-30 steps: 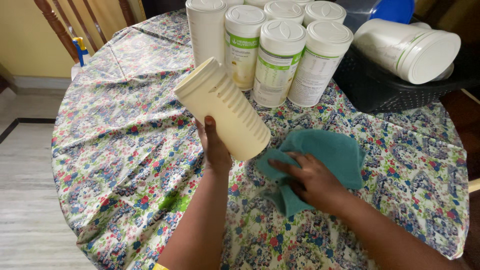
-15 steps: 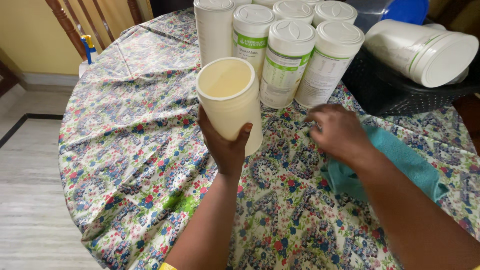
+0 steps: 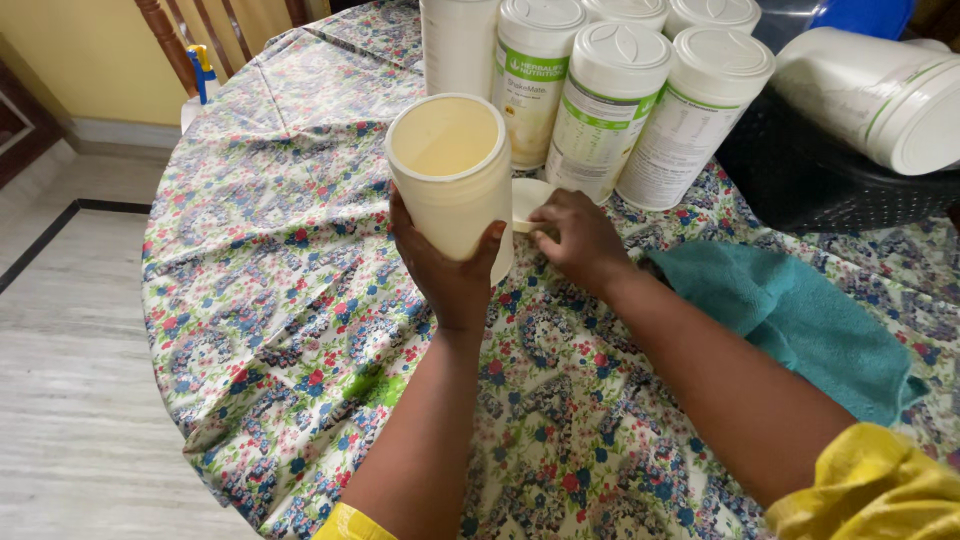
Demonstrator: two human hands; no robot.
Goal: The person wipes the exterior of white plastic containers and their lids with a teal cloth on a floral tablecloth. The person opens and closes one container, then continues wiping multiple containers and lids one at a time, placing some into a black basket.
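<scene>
A round table [image 3: 250, 300] under a flowered cloth fills the view. At its far left edge stands a wooden chair [image 3: 190, 30] with a small blue and yellow sprayer [image 3: 203, 70] beside it. Near the middle of the table, the left hand [image 3: 450, 275] is wrapped firmly round the lower part of a cream jar [image 3: 450, 175], thumb on one side and fingers on the other. The jar stands nearly upright, lifted above the cloth, its long axis tipped slightly toward the viewer and its open mouth facing up. Just right of it, the right hand [image 3: 580, 240] lies low on the cloth, fingers curled onto a cream lid [image 3: 528, 200] lying flat there. Behind both, at the far edge, labelled white tubs [image 3: 610, 100] stand close together, blocking the way beyond the lid. Right of the forearm lies a crumpled teal cloth [image 3: 800, 320]. At the far right corner, a dark basket [image 3: 820, 180] holds a tub on its side [image 3: 880, 90].
</scene>
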